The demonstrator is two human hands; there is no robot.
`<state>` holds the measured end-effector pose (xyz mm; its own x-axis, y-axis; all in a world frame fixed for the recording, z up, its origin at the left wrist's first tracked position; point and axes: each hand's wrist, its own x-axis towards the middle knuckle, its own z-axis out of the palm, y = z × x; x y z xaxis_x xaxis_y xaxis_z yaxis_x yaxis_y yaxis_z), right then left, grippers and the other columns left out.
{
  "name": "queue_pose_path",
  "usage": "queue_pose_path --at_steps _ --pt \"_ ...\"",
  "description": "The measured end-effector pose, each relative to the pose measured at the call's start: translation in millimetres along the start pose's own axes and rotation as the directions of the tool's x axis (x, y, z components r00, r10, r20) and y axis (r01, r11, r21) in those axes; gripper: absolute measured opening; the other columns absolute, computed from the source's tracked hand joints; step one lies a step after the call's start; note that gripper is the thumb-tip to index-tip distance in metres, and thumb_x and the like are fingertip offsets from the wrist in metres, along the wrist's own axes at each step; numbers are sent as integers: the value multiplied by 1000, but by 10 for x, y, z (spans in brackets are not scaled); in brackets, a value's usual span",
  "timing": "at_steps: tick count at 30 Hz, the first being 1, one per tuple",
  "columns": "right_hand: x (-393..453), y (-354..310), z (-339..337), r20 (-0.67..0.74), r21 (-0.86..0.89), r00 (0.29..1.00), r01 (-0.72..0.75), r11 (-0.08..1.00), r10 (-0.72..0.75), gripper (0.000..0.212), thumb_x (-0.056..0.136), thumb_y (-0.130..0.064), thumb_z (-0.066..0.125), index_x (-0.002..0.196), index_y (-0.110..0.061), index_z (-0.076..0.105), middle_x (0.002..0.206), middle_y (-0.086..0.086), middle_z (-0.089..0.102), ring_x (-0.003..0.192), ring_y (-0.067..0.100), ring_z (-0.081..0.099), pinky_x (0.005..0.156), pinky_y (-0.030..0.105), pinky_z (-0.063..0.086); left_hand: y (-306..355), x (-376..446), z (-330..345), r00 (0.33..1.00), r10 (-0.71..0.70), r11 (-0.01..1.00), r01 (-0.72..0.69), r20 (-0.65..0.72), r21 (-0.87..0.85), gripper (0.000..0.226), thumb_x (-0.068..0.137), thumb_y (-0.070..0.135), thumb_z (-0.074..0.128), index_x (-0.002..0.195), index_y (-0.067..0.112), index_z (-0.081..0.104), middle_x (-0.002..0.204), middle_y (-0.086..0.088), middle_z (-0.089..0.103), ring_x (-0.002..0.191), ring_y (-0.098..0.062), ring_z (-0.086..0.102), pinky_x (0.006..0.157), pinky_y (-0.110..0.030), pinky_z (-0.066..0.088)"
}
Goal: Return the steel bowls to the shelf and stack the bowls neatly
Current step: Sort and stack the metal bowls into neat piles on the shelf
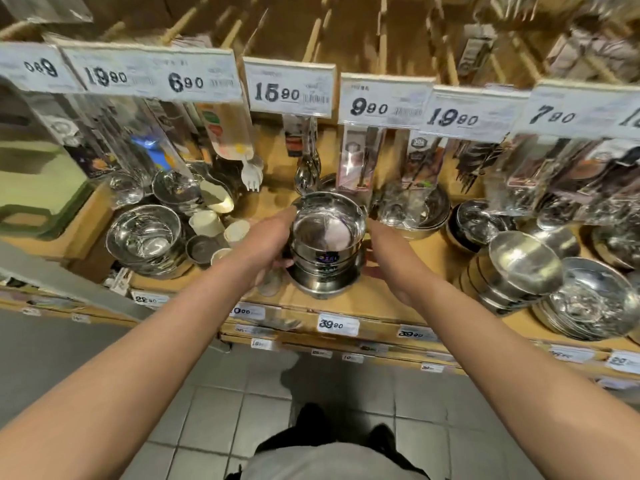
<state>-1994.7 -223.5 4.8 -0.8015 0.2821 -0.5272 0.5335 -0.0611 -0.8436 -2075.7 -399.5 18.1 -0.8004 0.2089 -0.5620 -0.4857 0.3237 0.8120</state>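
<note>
At the middle of the shelf (363, 301), the left hand (268, 245) curls round the left side of the stack of steel bowls (327, 244), and the right hand (384, 252) clasps its right side. The stack sits between both grips, on the shelf's front. More steel bowls (147, 239) stand left, tilted ones (523, 263) right.

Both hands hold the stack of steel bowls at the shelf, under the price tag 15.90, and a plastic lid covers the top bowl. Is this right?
Not quite. The head view shows both hands, left and right, on the stack of steel bowls below the 15.90 tag, but the top bowl is open, without a lid.
</note>
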Motion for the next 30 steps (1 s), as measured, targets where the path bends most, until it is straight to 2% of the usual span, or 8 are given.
queue_pose_path --at_steps 4,9,12,19,22,24,28,30 --pt "6 -20 86 0 76 998 -65 995 66 31 105 -52 36 99 -37 63 104 -14 71 99 9 62 78 32 53 -7 12 -28 999 9 1000 -10 30 12 41 97 59 41 100 29 68 94 1 77 98 -25 67 80 -39 55" --pt "8 -26 159 -49 87 997 -48 995 53 40 105 -53 35 117 -29 65 119 -7 69 106 13 60 97 46 57 46 -27 20 1000 7 1000 -8 30 25 38 103 49 37 113 25 65 114 -11 72 111 -34 66 83 -44 59" --pt "-76 -62 147 -85 60 996 -21 998 26 48 104 -54 38 127 -22 64 127 0 67 112 19 61 94 44 59 106 -107 59 999 34 999 -34 -4 24 36 103 50 38 104 26 65 103 -6 73 101 -28 67 79 -40 57" --pt "-364 -308 -330 -114 25 989 100 995 -97 38 105 -43 37 113 -23 70 123 5 68 113 27 63 86 51 63 410 -397 275 991 134 990 -134 8 35 41 103 50 38 101 24 69 87 -1 79 90 -24 72 74 -39 64" --pt "-459 -268 -636 -149 -7 986 72 997 -72 45 103 -47 39 116 -18 70 121 7 70 110 28 65 87 51 63 470 -544 625 992 127 988 -129 23 85 56 98 58 38 120 17 68 113 -9 76 104 -33 71 90 -51 60" --pt "-502 -184 -837 -175 10 984 48 999 -45 45 103 -47 39 115 -17 71 120 7 71 108 28 67 88 52 62 458 -598 878 996 89 989 -90 20 121 71 91 64 35 132 14 62 129 -12 68 113 -34 66 97 -50 56" --pt "-495 106 -1126 -181 -3 983 32 999 -32 39 103 -43 38 101 -17 67 117 11 70 109 33 65 91 59 59 279 -533 1329 998 62 990 -66 30 121 55 100 57 34 116 18 68 118 -9 71 100 -29 69 71 -37 60" --pt "-452 297 -1191 -206 -3 978 30 1000 -30 43 99 -49 39 105 -18 69 116 9 71 111 32 65 97 61 55 163 -453 1502 1000 22 994 -22 -1 109 53 101 56 37 114 15 67 114 -12 72 96 -31 71 77 -43 63"
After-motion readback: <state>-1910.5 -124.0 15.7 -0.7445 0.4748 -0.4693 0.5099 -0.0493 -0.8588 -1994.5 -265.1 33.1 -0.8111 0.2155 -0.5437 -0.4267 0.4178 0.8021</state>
